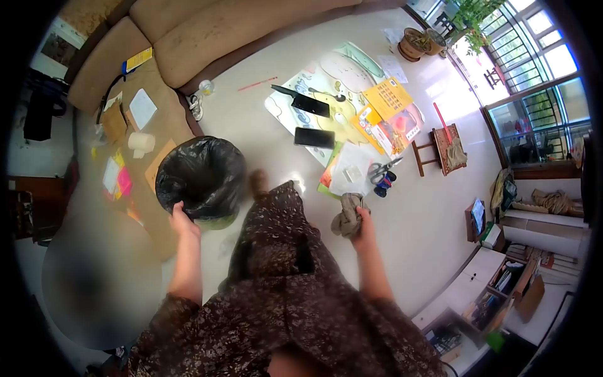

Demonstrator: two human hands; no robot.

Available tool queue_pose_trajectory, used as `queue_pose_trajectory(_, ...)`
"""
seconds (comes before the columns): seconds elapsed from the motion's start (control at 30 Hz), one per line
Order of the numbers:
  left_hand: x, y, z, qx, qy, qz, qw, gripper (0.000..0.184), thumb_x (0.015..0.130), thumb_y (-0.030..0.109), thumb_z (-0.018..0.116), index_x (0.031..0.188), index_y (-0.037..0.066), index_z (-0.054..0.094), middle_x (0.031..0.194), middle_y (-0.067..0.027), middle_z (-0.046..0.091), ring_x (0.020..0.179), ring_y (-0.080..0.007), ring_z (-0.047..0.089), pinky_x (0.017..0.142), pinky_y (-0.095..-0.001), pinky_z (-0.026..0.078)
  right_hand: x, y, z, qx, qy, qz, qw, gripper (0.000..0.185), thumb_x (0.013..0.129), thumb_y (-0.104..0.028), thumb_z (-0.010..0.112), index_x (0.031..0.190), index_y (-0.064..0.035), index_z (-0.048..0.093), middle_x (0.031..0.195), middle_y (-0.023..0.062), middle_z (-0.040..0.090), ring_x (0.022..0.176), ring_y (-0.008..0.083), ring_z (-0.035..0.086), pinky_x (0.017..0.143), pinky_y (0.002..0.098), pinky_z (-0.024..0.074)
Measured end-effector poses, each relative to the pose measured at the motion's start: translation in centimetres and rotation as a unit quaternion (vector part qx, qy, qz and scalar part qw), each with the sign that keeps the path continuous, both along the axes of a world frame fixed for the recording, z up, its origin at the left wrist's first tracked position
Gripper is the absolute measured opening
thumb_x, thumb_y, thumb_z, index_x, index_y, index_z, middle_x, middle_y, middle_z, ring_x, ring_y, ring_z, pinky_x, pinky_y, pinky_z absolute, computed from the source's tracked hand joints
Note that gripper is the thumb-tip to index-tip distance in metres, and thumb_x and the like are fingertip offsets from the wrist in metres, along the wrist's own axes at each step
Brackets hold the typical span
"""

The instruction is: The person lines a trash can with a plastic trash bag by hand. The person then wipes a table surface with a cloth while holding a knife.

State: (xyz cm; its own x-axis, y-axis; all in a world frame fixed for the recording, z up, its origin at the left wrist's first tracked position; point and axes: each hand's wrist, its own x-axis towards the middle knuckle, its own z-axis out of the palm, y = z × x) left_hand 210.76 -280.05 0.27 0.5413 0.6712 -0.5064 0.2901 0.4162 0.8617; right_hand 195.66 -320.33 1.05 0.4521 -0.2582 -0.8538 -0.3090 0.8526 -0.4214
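Observation:
My left hand (pixel 183 221) grips the rim of a trash can (pixel 217 222) lined with a black plastic bag (pixel 210 169). The can hangs or stands to the left of my legs; its base is hidden. On the other side, my right hand (pixel 363 227) is closed around a crumpled grey-brown cloth (pixel 347 215). Just beyond the cloth lie scissors (pixel 380 171) and a small dark blue object (pixel 385 185), beside papers on a low patterned mat or board. A black phone (pixel 315 137) and a cleaver (pixel 303 102) rest on that patterned surface (pixel 286 113).
A brown sofa (pixel 188 47) runs along the back, with papers and a paper roll (pixel 141 143) on its left section. Yellow booklets (pixel 387 98) lie ahead. At right are a small wooden stool (pixel 449 151), potted plants (pixel 414 44) and low shelves (pixel 474 267). Shoes (pixel 196 107) sit by the sofa.

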Motion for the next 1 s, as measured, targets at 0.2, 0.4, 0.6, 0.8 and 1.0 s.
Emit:
queue_pose_trajectory(0.2, 12.8, 3.9, -10.1, -0.030, -0.010, -0.057, 0.998, 0.052, 0.063, 0.009, 0.063, 0.110, -0.006, 0.047, 0.103, -0.0135, 0.056, 0.089, -0.0235, 0.054, 0.080, -0.0339, 0.045, 8.0, 2.1, -3.2, -0.022, -0.041, -0.026, 0.999, 0.038, 0.080, -0.025, 0.051, 0.113, -0.0056, 0.049, 0.099, 0.0080, 0.058, 0.088, 0.0225, 0.056, 0.079, 0.0366, 0.0448)
queue_pose_trajectory(0.4, 25.2, 3.3, -11.1, -0.026, 0.029, -0.135, 0.990, 0.043, 0.067, 0.007, 0.062, 0.106, -0.005, 0.049, 0.103, -0.0132, 0.056, 0.089, -0.0227, 0.054, 0.078, -0.0320, 0.044, 16.9, 5.1, -2.7, -0.020, -0.019, -0.045, 0.999, 0.038, 0.079, -0.026, 0.052, 0.111, -0.0064, 0.049, 0.097, 0.0078, 0.058, 0.087, 0.0220, 0.056, 0.077, 0.0353, 0.0453)
queue_pose_trajectory(0.6, 34.4, 4.1, -16.2, 0.063, 0.145, -0.195, 0.968, 0.038, 0.070, 0.007, 0.060, 0.104, -0.005, 0.051, 0.101, -0.0154, 0.057, 0.088, -0.0254, 0.055, 0.078, -0.0322, 0.045, 23.0, 5.7, -3.0, -0.026, 0.010, -0.085, 0.996, 0.034, 0.079, -0.028, 0.053, 0.106, -0.0076, 0.051, 0.089, 0.0047, 0.058, 0.080, 0.0181, 0.056, 0.070, 0.0323, 0.0457)
queue_pose_trajectory(0.8, 42.2, 1.7, -16.1, 0.241, 0.276, -0.288, 0.885, 0.041, 0.071, 0.014, 0.061, 0.106, -0.005, 0.053, 0.102, -0.0186, 0.059, 0.089, -0.0305, 0.058, 0.079, -0.0340, 0.045, 27.2, 4.1, -6.8, -0.010, 0.003, -0.085, 0.996, 0.036, 0.080, -0.030, 0.053, 0.107, -0.0069, 0.050, 0.087, 0.0049, 0.057, 0.080, 0.0178, 0.056, 0.069, 0.0313, 0.0457)
queue_pose_trajectory(1.0, 48.2, -3.3, -15.6, 0.482, 0.348, -0.402, 0.696, 0.052, 0.072, 0.029, 0.064, 0.110, -0.004, 0.052, 0.110, -0.0212, 0.055, 0.099, -0.0338, 0.055, 0.083, -0.0385, 0.043, 31.4, 1.8, -8.5, 0.011, 0.044, -0.136, 0.990, 0.037, 0.080, -0.027, 0.053, 0.110, -0.0050, 0.048, 0.093, 0.0071, 0.058, 0.082, 0.0193, 0.057, 0.070, 0.0311, 0.0469)
